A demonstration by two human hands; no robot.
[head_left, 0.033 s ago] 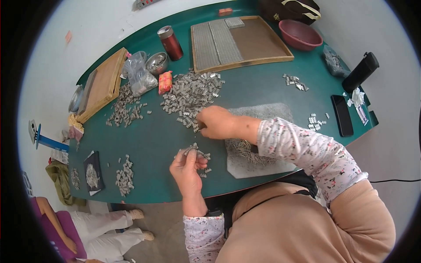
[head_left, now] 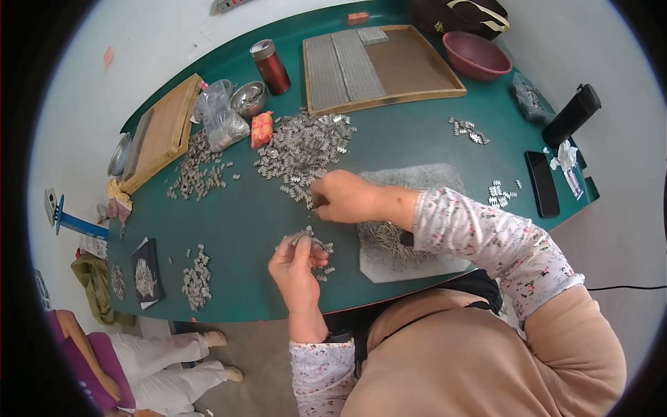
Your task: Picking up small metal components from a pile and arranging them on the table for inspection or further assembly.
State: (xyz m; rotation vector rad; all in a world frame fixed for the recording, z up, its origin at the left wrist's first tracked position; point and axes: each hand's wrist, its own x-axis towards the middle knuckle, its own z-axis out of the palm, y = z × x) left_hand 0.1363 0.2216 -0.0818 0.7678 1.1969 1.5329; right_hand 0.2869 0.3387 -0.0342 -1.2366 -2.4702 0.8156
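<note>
A large heap of small grey toothed metal pieces [head_left: 302, 146] lies ahead of me on the green table. My right hand [head_left: 347, 197] is at the heap's near edge, fingers curled downward and pinched; what they grip, if anything, is hidden. Closer to me, my left hand [head_left: 299, 267] pinches a small toothed metal piece [head_left: 297, 238] between thumb and fingers. A few more such pieces [head_left: 324, 274] lie beside that hand. Under my right forearm, thin metal pins [head_left: 389, 240] are piled on a grey fuzzy mat [head_left: 381, 270].
A wooden tray [head_left: 417, 99] partly filled with rows of grey pieces stands at the back. Around it are a red tumbler [head_left: 272, 73], a red bowl [head_left: 476, 59], a black bottle [head_left: 573, 115] and a phone [head_left: 542, 184]. Another person's legs [head_left: 167, 361] show at lower left.
My right hand and sleeve have shifted very slightly to the right. The left hand stays in place.
</note>
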